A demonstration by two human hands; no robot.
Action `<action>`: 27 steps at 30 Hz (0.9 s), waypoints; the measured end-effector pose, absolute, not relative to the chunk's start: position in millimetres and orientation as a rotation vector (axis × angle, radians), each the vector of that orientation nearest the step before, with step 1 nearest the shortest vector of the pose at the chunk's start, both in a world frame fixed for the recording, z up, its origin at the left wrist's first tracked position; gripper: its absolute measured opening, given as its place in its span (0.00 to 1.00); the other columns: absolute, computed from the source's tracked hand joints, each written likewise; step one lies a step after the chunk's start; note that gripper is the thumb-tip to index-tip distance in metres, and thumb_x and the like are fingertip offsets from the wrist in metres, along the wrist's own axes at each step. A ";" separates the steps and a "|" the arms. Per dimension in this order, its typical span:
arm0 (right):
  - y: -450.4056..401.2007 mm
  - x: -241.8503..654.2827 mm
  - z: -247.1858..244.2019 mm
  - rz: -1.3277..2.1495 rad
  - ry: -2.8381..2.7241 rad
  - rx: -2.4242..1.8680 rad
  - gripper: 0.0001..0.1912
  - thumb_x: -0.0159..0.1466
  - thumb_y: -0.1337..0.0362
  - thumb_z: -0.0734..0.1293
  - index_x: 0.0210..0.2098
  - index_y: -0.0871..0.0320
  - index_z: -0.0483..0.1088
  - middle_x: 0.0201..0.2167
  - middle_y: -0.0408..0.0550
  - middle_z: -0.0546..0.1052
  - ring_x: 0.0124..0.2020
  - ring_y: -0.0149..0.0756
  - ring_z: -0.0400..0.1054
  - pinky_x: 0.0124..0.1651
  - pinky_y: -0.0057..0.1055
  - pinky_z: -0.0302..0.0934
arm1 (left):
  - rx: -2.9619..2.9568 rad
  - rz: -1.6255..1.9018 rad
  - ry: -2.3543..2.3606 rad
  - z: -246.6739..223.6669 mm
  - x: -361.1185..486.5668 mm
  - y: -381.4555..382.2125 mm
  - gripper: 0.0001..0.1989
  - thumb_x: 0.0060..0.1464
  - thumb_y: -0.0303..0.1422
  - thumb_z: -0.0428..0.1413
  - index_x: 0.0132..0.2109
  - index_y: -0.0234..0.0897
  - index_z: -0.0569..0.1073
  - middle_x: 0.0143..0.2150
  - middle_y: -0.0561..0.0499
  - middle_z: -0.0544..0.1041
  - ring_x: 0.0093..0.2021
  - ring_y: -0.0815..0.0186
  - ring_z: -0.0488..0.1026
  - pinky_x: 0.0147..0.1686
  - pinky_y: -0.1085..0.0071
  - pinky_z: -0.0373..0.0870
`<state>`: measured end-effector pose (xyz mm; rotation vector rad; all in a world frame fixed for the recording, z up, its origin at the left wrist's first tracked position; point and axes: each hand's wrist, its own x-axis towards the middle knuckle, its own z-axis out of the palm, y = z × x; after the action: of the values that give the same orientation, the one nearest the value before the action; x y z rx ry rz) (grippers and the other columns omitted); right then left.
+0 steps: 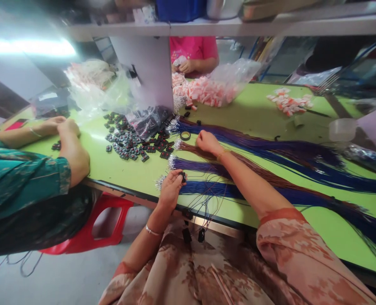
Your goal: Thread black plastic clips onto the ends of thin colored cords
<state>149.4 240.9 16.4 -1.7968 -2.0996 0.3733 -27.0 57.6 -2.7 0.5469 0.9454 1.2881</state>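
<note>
Left hand (170, 188) nearer, closed in a pinch, left forearm (143, 250) angling back below it; right hand (209, 143) farther forward, to its right, curled, right forearm (254, 182) stretched behind

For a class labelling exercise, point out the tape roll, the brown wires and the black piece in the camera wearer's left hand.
Tape roll (185, 139), head view: its near edge.
Brown wires (270, 180), head view: middle of the bundle.
Black piece (183, 176), head view: exposed face.
</note>
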 end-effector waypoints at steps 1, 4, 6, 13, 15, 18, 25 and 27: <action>238.7 147.0 20.0 0.346 -2.084 -1.764 0.09 0.62 0.69 0.61 0.37 0.63 0.72 0.33 0.56 0.77 0.29 0.36 0.64 0.34 0.30 0.51 | 0.542 1.290 0.947 -2.8 -26.9 57.7 0.20 0.41 0.34 0.67 0.42 0.35 0.73 0.35 0.50 0.78 0.34 0.71 0.74 0.34 0.75 0.68; 227.9 131.9 35.8 0.393 -2.095 -1.556 0.06 0.61 0.68 0.61 0.33 0.61 0.70 0.30 0.51 0.76 0.28 0.34 0.63 0.33 0.30 0.51 | 0.547 1.291 0.947 -3.2 -26.3 58.0 0.19 0.42 0.34 0.67 0.42 0.35 0.73 0.35 0.50 0.77 0.34 0.70 0.74 0.34 0.74 0.68; 217.0 118.2 47.6 0.485 -2.135 -1.388 0.05 0.59 0.68 0.62 0.29 0.60 0.69 0.28 0.48 0.75 0.27 0.32 0.62 0.33 0.29 0.51 | 0.553 1.289 0.945 -3.5 -25.9 57.8 0.19 0.42 0.34 0.67 0.42 0.35 0.73 0.35 0.50 0.77 0.34 0.70 0.73 0.34 0.74 0.68; 157.0 106.5 60.5 0.856 -2.137 -1.018 0.04 0.58 0.67 0.61 0.27 0.59 0.66 0.23 0.40 0.69 0.24 0.27 0.58 0.29 0.25 0.51 | 0.528 1.312 0.945 -3.0 -25.0 56.1 0.19 0.41 0.35 0.67 0.42 0.35 0.73 0.35 0.51 0.76 0.34 0.71 0.73 0.34 0.74 0.68; 137.9 112.8 55.6 0.973 -2.079 -1.000 0.05 0.58 0.66 0.62 0.28 0.60 0.67 0.24 0.40 0.70 0.24 0.26 0.59 0.28 0.24 0.52 | 0.526 1.323 0.933 -2.5 -24.9 56.2 0.19 0.42 0.35 0.67 0.42 0.35 0.73 0.35 0.52 0.76 0.34 0.72 0.72 0.34 0.74 0.68; 115.9 120.5 45.7 1.108 -2.015 -1.037 0.06 0.58 0.64 0.63 0.28 0.60 0.68 0.22 0.39 0.69 0.22 0.25 0.57 0.26 0.24 0.51 | 0.523 1.334 0.929 -2.0 -25.0 56.4 0.18 0.44 0.34 0.66 0.42 0.36 0.72 0.37 0.52 0.75 0.34 0.72 0.71 0.35 0.74 0.68; 99.3 125.0 27.4 1.024 -2.005 -1.123 0.05 0.58 0.64 0.64 0.28 0.59 0.68 0.19 0.37 0.66 0.20 0.25 0.55 0.25 0.24 0.49 | 0.530 1.331 0.913 -4.5 -25.0 56.4 0.17 0.45 0.34 0.65 0.42 0.36 0.72 0.36 0.51 0.75 0.34 0.72 0.72 0.36 0.74 0.68; 97.5 125.1 26.0 0.939 -2.005 -1.169 0.05 0.58 0.64 0.64 0.27 0.59 0.67 0.19 0.38 0.66 0.20 0.25 0.56 0.25 0.24 0.48 | 0.538 1.334 0.913 -5.2 -25.2 56.7 0.16 0.47 0.34 0.64 0.42 0.36 0.72 0.36 0.51 0.75 0.35 0.71 0.72 0.36 0.74 0.68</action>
<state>125.1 97.5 26.0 -1.1693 -2.0052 0.9390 -25.2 56.7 -5.2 0.5382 0.9135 1.3337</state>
